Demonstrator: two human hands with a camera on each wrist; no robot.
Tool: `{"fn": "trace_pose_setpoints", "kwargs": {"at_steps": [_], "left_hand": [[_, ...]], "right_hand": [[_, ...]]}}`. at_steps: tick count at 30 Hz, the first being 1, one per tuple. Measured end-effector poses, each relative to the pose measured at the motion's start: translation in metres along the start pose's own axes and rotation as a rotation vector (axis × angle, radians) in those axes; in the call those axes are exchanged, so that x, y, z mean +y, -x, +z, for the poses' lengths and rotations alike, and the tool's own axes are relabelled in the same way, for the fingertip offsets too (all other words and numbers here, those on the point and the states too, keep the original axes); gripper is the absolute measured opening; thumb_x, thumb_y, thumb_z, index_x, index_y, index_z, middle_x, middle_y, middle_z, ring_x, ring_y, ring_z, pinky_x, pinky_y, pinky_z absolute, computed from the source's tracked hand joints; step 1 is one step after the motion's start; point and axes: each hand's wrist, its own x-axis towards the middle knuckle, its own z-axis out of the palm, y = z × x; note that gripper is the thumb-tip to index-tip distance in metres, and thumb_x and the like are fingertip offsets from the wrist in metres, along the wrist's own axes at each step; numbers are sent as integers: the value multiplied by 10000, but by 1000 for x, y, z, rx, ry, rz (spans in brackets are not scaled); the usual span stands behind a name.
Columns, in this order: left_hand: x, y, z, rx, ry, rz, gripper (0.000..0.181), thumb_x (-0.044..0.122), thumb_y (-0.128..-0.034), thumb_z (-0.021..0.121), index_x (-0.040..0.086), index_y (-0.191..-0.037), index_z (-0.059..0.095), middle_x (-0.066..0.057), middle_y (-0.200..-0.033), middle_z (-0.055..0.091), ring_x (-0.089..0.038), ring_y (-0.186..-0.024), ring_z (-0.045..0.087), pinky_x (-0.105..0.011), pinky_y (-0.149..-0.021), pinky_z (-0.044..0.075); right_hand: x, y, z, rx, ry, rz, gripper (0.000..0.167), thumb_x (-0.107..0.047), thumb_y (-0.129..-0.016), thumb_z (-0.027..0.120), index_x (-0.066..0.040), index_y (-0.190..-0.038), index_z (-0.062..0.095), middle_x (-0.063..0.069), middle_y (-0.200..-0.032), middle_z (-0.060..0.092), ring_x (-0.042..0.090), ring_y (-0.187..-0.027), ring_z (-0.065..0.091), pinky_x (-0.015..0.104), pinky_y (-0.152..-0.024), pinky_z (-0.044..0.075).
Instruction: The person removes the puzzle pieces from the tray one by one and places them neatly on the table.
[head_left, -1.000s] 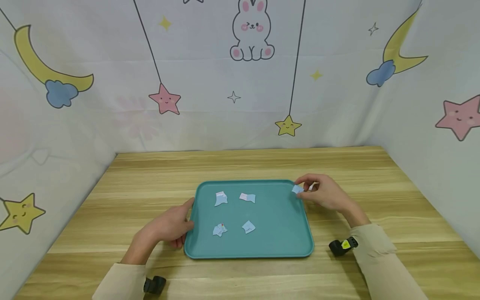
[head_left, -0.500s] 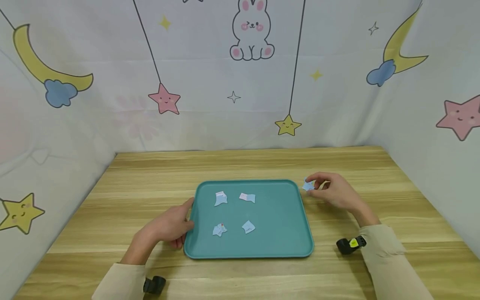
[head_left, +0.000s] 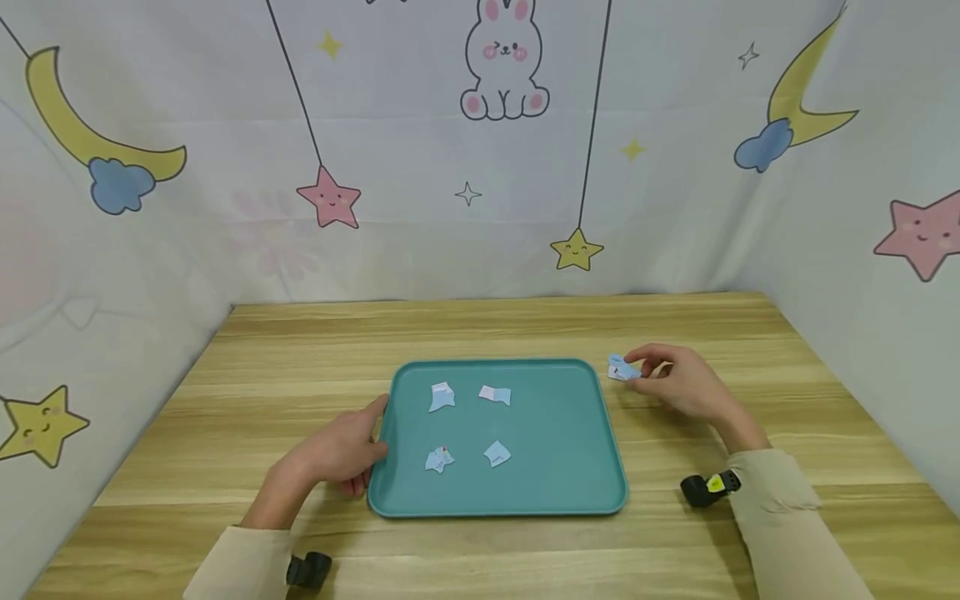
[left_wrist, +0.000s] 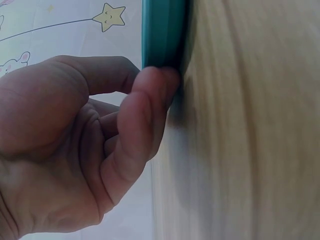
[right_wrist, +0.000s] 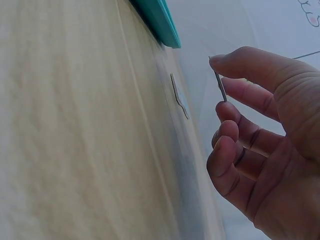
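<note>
The left hand [head_left: 340, 452] is being held with fingers curled. The right hand [head_left: 684, 385] is being held farther forward, in a pinch.

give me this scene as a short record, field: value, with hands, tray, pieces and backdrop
left hand: left hand holds the left edge of the teal tray
right hand: right hand pinches a thin held piece, beyond the tray's right edge
pieces in tray: four, two far and two near, apart from each other
loose piece: one near the right hand, outside the tray
surface: wood-grain table
backdrop: white cloth printed with a bunny, stars and moons
piece pictures: too small to read
</note>
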Motion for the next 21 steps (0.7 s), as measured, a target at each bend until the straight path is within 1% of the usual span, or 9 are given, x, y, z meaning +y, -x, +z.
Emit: {"fn": "trace_pose_setpoints", "kwargs": {"at_steps": [9,14,21], "left_hand": [[1,0,0,-2,4,-2,805,14,-975,503,-58,-1670,103,-86,-544,610,-136,-400,595,-331,-444,570],[1,0,-1,-8,8,4,802,12,-979,499,-64,-1668,95,-84,-542,612,-135,-397,596,-329,-444,570],[1,2,-1,-18,8,11,799,14,-985,508,-74,-1664,96,-86,-548,615,-149,-405,602,-325,-446,569]], "right_hand": [[10,1,-4,15,28,31,397,-222,-977,755,-45,-1324,681,121,-1006,610,115,-624,541,296,-511,520],[15,2,-7,27,13,37,419,-237,-985,751,-32,-1339,666,131,-1013,607,117,-596,535,302,-498,512],[17,2,-9,30,7,58,436,-248,-992,742,-37,-1364,655,139,-1032,605,132,-598,538,314,-502,524]]}}
